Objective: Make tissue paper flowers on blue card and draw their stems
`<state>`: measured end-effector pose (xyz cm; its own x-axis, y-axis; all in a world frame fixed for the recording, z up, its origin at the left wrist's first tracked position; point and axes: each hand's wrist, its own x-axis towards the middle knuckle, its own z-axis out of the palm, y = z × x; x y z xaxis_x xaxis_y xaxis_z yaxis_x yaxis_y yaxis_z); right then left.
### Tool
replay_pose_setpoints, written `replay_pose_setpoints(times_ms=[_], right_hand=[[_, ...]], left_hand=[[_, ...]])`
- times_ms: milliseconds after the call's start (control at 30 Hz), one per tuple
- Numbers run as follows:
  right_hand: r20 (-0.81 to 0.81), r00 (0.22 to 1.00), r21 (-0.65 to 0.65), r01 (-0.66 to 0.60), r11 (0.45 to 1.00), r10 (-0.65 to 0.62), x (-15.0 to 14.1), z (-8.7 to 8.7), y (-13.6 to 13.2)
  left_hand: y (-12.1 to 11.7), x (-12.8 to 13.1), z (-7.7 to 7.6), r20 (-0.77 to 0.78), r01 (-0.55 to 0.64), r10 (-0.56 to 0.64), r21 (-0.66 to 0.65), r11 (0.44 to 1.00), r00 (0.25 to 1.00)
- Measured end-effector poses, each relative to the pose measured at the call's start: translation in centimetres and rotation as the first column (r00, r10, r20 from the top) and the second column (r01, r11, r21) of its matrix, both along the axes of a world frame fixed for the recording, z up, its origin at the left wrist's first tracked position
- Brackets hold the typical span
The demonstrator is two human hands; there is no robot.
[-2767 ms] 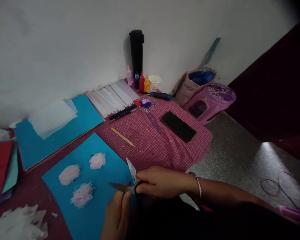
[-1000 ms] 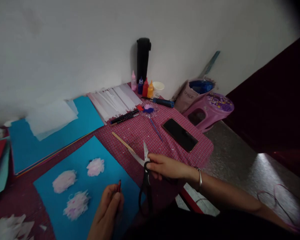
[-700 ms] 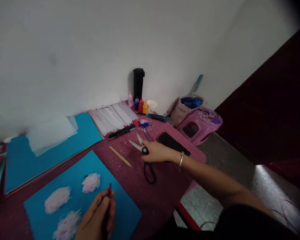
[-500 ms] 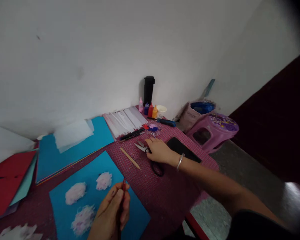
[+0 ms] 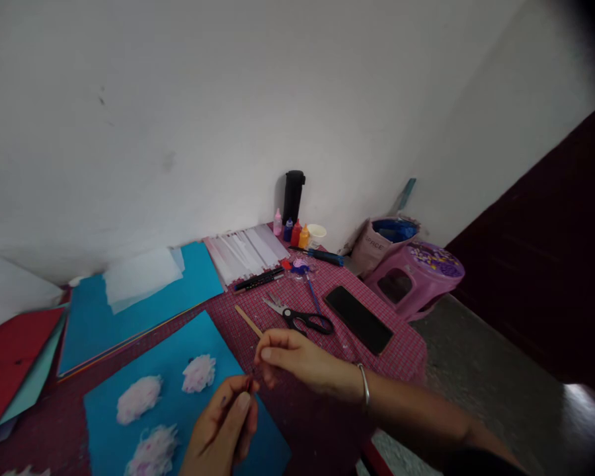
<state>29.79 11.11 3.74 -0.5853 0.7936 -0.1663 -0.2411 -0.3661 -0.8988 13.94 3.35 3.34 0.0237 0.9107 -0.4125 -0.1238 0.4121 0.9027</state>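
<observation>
The left hand [image 5: 223, 426] is raised over the blue sheet [image 5: 218, 360], its thumb and fingers pinched together on a small dark red piece [image 5: 249, 383]. Only a short end of that piece shows above the thumb, pointing up and away from the person; the rest is hidden in the grip, so its full long axis cannot be told.

The right hand [image 5: 302, 363] is just beside it on the right, the fingers curled towards the thumb — whether they hold anything, I cannot tell. A wooden stick [image 5: 248, 320] lies beyond this hand, slanting from far left to near right, its near end hidden behind the fingers.

Farther on, black-handled scissors [image 5: 288, 314] lie flat on the table [image 5: 302, 430], blades slightly parted and pointing to the far left, loops towards the phone [image 5: 359, 319]. The phone's long axis also slants from far left to near right. A thin blue brush [image 5: 313, 295] runs from the paint palette [image 5: 300, 266] down to the scissors' handles.

On the blue sheet sit three fluffy pinkish-white tufts [image 5: 198, 373] — one near the left hand, two farther left.
</observation>
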Motion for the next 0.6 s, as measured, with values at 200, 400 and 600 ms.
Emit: replay_pose_setpoints(times_ms=[200, 400, 600], right_hand=[[0.057, 0.998, 0.058, -0.019, 0.998, 0.016, 0.2, 0.3, -1.1], [0.135, 0.99, 0.163, 0.006, 0.987, -0.028, 0.5, 0.7, -1.3], [0.238, 0.967, 0.426, -0.184, 0.886, 0.086, 0.3, -0.4, -3.5]], left_hand=[[0.2, -0.5, 0.6, -0.143, 0.069, -0.052, 0.111, 0.991, 0.988], [0.2, -0.1, 0.5, 0.01, -0.035, 0.035, 0.111, 0.993, 0.999], [3.1, -3.2, -3.4, 0.457, -0.528, 0.528, -0.14, 0.838, 0.716]])
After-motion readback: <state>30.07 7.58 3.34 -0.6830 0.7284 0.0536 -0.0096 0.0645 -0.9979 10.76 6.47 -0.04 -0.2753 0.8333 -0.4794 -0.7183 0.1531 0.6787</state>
